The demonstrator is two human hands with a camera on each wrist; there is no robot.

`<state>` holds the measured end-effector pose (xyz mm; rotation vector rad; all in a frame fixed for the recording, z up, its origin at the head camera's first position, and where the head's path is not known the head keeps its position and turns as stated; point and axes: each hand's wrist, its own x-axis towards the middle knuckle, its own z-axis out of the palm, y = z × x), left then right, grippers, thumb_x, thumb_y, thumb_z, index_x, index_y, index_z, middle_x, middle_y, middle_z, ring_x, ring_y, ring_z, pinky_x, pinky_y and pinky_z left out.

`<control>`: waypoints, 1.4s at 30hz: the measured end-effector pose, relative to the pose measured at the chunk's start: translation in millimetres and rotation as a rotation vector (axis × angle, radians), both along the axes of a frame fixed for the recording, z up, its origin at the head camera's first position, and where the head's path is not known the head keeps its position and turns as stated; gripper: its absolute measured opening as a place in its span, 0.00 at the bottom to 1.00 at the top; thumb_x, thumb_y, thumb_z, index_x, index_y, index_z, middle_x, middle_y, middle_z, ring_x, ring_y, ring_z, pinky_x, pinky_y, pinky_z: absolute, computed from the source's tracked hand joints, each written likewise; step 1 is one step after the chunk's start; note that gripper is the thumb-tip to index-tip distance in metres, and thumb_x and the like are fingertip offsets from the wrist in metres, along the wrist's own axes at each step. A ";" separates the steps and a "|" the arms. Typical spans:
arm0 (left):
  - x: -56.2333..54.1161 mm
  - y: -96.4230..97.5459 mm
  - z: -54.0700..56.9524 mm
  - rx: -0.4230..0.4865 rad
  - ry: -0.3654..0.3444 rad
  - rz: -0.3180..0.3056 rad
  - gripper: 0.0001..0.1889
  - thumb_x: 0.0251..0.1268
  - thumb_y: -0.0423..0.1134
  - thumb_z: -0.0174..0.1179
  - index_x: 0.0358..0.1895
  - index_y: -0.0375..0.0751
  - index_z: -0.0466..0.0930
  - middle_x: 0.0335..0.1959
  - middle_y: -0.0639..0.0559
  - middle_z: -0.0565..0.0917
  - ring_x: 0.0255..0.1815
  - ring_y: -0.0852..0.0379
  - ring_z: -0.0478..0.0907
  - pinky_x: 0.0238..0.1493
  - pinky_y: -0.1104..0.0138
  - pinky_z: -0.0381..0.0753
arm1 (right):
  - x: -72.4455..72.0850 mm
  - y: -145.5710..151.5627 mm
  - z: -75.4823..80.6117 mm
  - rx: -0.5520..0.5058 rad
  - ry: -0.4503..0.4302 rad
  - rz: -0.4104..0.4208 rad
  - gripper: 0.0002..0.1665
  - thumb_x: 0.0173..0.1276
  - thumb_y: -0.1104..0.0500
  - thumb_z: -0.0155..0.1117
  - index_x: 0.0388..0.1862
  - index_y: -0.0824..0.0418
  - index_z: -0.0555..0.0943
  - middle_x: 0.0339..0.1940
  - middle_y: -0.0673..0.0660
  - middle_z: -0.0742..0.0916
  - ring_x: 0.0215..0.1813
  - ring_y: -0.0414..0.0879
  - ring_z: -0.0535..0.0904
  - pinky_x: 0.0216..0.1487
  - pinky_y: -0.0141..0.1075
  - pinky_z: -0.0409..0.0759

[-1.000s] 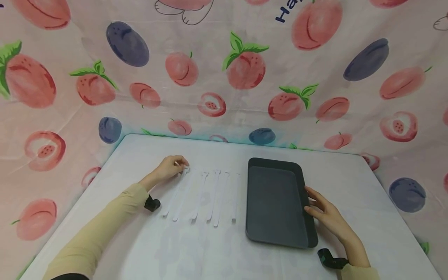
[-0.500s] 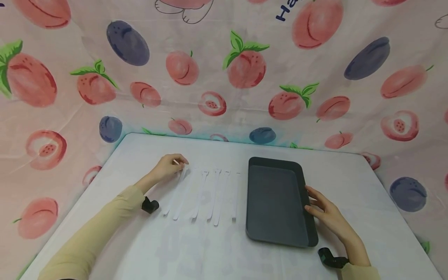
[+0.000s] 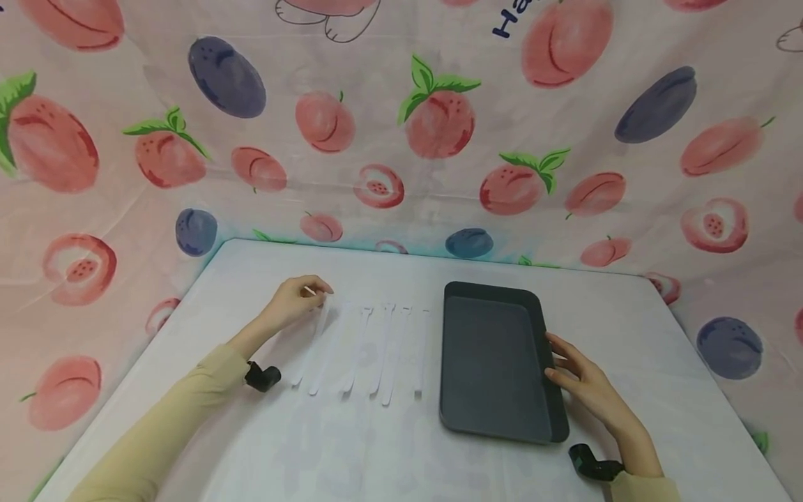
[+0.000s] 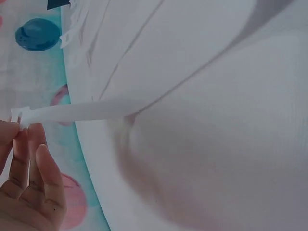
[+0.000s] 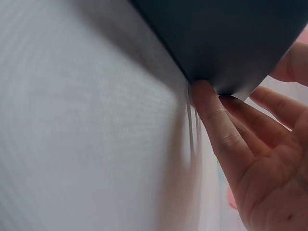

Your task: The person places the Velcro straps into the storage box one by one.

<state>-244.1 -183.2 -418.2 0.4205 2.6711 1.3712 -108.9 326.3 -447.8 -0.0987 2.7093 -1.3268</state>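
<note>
The left hand (image 3: 295,301) is at the far end of a row of white strips (image 3: 360,352) laid side by side on the white bench (image 3: 376,453), and its fingers (image 4: 21,144) pinch the notched tip of the leftmost strip (image 4: 82,110), the one at the outer left of the row. In the left wrist view that strip runs from the fingertips down to the bench surface, its held end seemingly lifted a little, though the angle makes that hard to judge. The other strips lie flat, just left of a dark grey tray (image 3: 495,362). The right hand (image 3: 583,387) rests against the tray's right wall with fingers spread and nearly straight, their tips touching the rim, gripping nothing. A fruit-printed cloth (image 3: 401,139) hangs behind the bench.
</note>
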 end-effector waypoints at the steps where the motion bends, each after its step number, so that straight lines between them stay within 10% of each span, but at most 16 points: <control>1: 1.1 0.6 1.1 0.005 0.003 -0.001 0.10 0.68 0.33 0.53 0.46 0.34 0.82 0.38 0.35 0.83 0.34 0.46 0.80 0.36 0.66 0.79 | 0.2 0.3 -0.1 0.000 0.004 0.001 0.41 0.72 0.51 0.57 0.78 0.54 0.52 0.73 0.72 0.65 0.67 0.71 0.67 0.60 0.68 0.66; 21: 31.9 2.0 30.6 -0.037 0.021 0.151 0.10 0.66 0.33 0.55 0.46 0.38 0.82 0.36 0.42 0.83 0.36 0.45 0.83 0.38 0.66 0.75 | 1.1 -0.2 -2.2 0.004 0.005 -0.011 0.40 0.71 0.50 0.58 0.78 0.54 0.53 0.73 0.70 0.65 0.67 0.70 0.68 0.60 0.67 0.66; 42: 51.5 7.5 61.2 -0.068 0.013 0.112 0.08 0.66 0.34 0.55 0.44 0.43 0.83 0.29 0.46 0.85 0.31 0.57 0.80 0.34 0.64 0.71 | 2.2 0.5 1.0 -0.010 0.003 -0.003 0.41 0.71 0.51 0.58 0.78 0.53 0.53 0.73 0.69 0.65 0.68 0.70 0.67 0.60 0.69 0.63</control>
